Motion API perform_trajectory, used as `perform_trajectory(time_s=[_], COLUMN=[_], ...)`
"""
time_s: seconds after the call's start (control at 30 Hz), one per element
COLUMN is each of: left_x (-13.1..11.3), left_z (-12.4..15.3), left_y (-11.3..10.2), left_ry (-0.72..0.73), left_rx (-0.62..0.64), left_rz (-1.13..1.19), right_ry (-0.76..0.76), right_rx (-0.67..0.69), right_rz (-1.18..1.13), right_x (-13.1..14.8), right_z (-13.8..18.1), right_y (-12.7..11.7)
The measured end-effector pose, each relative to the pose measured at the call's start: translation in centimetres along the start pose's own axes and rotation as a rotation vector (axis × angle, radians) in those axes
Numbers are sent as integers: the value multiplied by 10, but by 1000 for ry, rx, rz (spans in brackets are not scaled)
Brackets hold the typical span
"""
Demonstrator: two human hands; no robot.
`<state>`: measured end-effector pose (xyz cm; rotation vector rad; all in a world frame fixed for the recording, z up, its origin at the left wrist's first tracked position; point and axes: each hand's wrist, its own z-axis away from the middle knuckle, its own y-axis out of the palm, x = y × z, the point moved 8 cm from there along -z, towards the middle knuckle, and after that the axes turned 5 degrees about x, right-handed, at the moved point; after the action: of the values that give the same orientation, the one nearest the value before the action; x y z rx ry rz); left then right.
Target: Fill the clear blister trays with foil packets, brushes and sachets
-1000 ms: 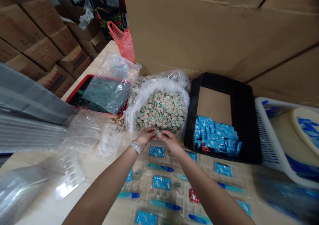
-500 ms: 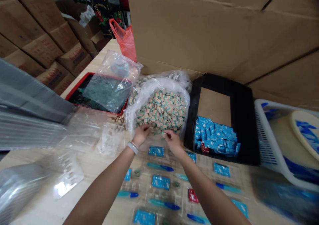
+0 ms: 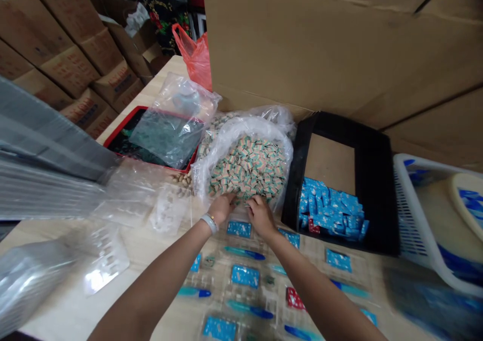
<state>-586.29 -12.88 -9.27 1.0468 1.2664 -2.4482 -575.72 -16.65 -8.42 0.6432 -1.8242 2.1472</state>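
Two bare hands worked in the head view, at the near edge of a clear plastic bag heaped with small folded packets; the left hand had its fingers bent down at the packets, and whether they were clamped on one I could not tell; the right hand had thumb and forefinger close together, with what they held too small to make out; a narrow gap separated the hands.

The packets lay at the middle of the table, inside the bag, their long axes turned every way; the bag's mouth opened upward, its rim rolled outward.

Behind the bag stood a cardboard wall, leaving little room there; a black box holding blue sachets hemmed its right side, and a red-rimmed tray under clear film lay near its left; on the near side, clear trays ran in columns beneath the forearms, their pens lying roughly crosswise, dark ends right in the middle column and left in the right-hand one; open tabletop showed left of the left forearm; a white basket bounded the far right.
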Motion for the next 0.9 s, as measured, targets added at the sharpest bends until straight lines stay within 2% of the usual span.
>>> perform_trajectory(time_s=[0.17,0.23,0.37,0.57,0.77,0.9], left_x=[0,-2,-12,-15,-5,-2], left_z=[-6,-5,4,16,15,10], left_y=[2,0,-1,5,2,8], left_ry=[-56,-72,24,119,101,107], left_rx=[75,61,-4,-3,-36,20], left_rz=[-93,-122,-165,-234,-157,-94], right_ry=[-9,-10,-19,-27,31,46], right_rx=[10,14,15,29,-38,21], right_rz=[-114,-144,-160,-130,-225,-148], right_x=[-7,-10,-11,-6,-11,-11], right_z=[3,2,2,1,5,8], right_y=[4,5,6,3,-9,-6])
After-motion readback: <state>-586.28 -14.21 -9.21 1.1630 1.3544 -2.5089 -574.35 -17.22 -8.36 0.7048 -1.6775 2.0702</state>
